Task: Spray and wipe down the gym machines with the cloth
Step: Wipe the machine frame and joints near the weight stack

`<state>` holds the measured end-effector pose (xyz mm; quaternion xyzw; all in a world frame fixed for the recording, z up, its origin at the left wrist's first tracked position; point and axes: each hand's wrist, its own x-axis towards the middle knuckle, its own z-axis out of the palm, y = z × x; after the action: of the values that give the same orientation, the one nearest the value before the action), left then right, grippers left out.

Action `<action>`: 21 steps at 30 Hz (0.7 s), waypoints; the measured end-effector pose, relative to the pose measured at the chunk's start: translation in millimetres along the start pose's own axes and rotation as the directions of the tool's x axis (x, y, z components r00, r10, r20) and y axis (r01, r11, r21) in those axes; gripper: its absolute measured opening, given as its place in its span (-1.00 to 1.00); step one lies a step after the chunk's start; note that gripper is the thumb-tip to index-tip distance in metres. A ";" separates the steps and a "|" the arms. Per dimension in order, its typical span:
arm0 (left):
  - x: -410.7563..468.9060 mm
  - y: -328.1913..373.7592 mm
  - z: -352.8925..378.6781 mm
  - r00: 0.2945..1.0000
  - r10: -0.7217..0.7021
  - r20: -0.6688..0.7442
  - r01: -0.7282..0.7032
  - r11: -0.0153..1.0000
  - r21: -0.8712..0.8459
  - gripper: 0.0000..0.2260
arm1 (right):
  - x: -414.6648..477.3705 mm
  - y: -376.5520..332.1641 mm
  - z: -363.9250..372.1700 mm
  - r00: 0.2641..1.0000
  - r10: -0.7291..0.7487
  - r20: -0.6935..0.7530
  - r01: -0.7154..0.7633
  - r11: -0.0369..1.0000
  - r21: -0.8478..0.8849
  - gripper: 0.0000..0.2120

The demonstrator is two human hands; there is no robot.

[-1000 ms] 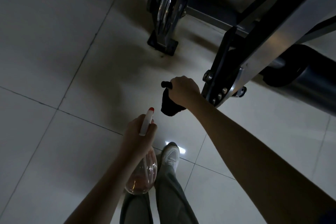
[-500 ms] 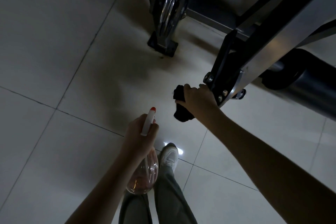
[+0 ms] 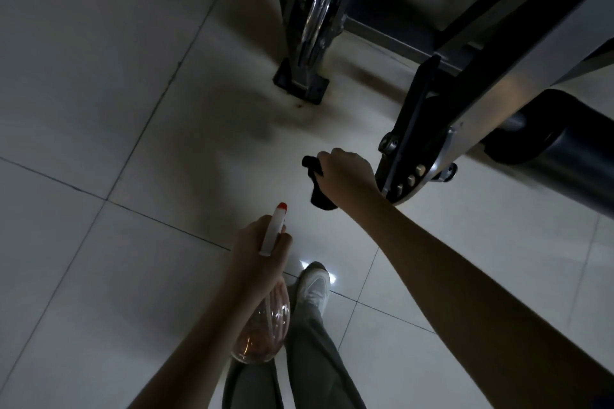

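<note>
Head view is showing the right hand (image 3: pixel 345 176) curling tight round a bunched dark cloth (image 3: pixel 319 201), knuckles just beside the rounded, bolted end of a silver-grey metal machine arm (image 3: pixel 498 100); whether cloth is meeting metal I cannot tell. The left hand (image 3: pixel 259 249), nearer the body, is gripping the neck of a clear round-bodied plastic spray bottle (image 3: pixel 265 329) with a white head and red tip, nozzle pointing forward. For a good wipe, I judge the cloth should be spreading flat and running along the arm's face and round the bolt heads, not dabbing as a ball. The plate's lower edge and the bolts, right of the right hand, are looking likely to catch knuckles. A black padded roller (image 3: pixel 558 143) is lying beyond. Pale tiled floor (image 3: pixel 99 76) is stretching left of both hands, giving swinging room; a black machine foot (image 3: pixel 300 83) is standing ahead.
</note>
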<state>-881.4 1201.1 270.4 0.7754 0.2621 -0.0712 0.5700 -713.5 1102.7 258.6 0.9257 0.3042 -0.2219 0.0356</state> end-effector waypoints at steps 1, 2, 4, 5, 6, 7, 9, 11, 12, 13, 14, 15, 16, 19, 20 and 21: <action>-0.3 -1.0 -0.7 1.000 -0.002 -0.002 0.002 1.000 0.000 -0.61 | 0.7 -0.3 0.1 1.000 -0.001 -0.002 0.001 1.000 0.030 -0.74; -0.2 -1.2 -1.4 1.000 -0.011 -0.001 0.011 1.000 -0.005 -0.64 | 0.2 -0.8 -0.7 1.000 -0.002 -0.005 0.003 0.998 0.065 -0.73; -0.5 -0.2 -2.4 1.000 -0.013 0.006 0.013 1.000 -0.008 -0.70 | -5.4 -1.2 -2.0 0.999 0.029 -0.030 -0.025 0.994 0.108 -0.71; -1.3 0.9 -3.4 1.000 -0.006 0.016 0.006 1.000 -0.003 -0.75 | -10.1 -0.6 -0.8 0.997 0.046 -0.062 -0.039 0.993 0.109 -0.70; -2.1 2.6 -4.3 1.000 0.001 0.025 -0.001 1.000 -0.005 -0.77 | -14.5 2.5 1.4 0.994 0.074 -0.081 -0.067 0.994 0.086 -0.67; -3.0 3.7 -5.9 0.999 0.008 0.033 -0.008 1.000 -0.008 -0.74 | -19.0 6.8 5.0 0.990 0.092 -0.103 -0.088 0.995 0.046 -0.63; -3.0 6.6 -8.1 0.999 0.013 0.041 -0.012 1.000 -0.019 -0.66 | -32.1 14.8 8.2 0.986 0.103 -0.134 -0.113 0.991 -0.066 -0.56; -2.7 11.6 -10.3 0.999 0.027 0.045 -0.026 0.999 -0.026 -0.59 | -40.9 22.1 12.2 0.978 0.058 -0.200 -0.102 0.972 -0.213 -0.53; -2.6 14.6 -11.3 0.999 0.025 0.045 -0.024 0.999 -0.023 -0.60 | -42.8 23.4 10.4 0.975 0.031 -0.219 -0.087 0.963 -0.254 -0.53; -2.2 17.1 -11.8 0.999 0.017 0.044 -0.017 1.000 -0.017 -0.62 | -42.4 24.1 7.3 0.980 0.013 -0.199 -0.068 0.959 -0.274 -0.56; -2.5 20.2 -13.1 0.999 0.010 0.041 -0.009 1.000 -0.011 -0.64 | -42.2 23.1 0.1 0.991 0.002 -0.137 -0.038 0.964 -0.265 -0.59; -3.5 22.8 -14.5 0.999 0.011 0.034 -0.011 1.000 -0.009 -0.63 | -43.1 22.1 -6.3 0.995 0.004 -0.104 -0.027 0.975 -0.223 -0.63; -5.2 24.8 -15.9 1.000 0.015 0.027 -0.015 1.000 -0.011 -0.62 | -44.9 23.6 -9.4 0.998 0.017 -0.068 -0.028 0.985 -0.172 -0.66; -12.9 32.3 -23.0 1.000 0.029 -0.010 -0.029 1.000 -0.005 -0.62 | -63.4 18.0 -29.7 0.978 0.093 -0.189 -0.079 0.993 0.084 -0.69; -15.8 34.7 -26.2 0.999 0.029 -0.018 -0.029 1.000 -0.004 -0.64 | -70.1 13.4 -36.2 0.965 0.170 -0.202 -0.129 0.970 0.204 -0.69; -19.2 38.6 -30.8 0.999 0.029 -0.022 -0.029 1.000 -0.003 -0.68 | -74.3 6.9 -44.6 0.947 0.275 -0.164 -0.197 0.903 0.381 -0.69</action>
<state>-884.7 1215.0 321.5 0.7789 0.2571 -0.0539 0.5695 -745.4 1065.4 330.3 0.9650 0.1455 -0.1670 -0.1405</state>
